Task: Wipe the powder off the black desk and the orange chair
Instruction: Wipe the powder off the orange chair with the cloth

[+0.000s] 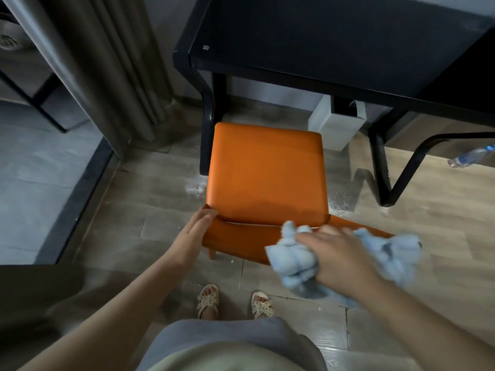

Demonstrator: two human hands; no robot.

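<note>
Below the black glass-topped counter (334,36), the orange leather-look chair (266,172) is standing with its seat part-way under the frame. The right grip (337,253) is clutching a crumpled pale-blue fluffy cloth (294,261) against the chair's backrest, fingers curled round it. The left grip (197,227) is resting flat-fingered on the backrest's left end. White powder (195,186) is lying on the wood-plank floor (150,183) beside the seat. A white box-shaped bin (332,124) is sitting under the counter, its contents hidden.
</note>
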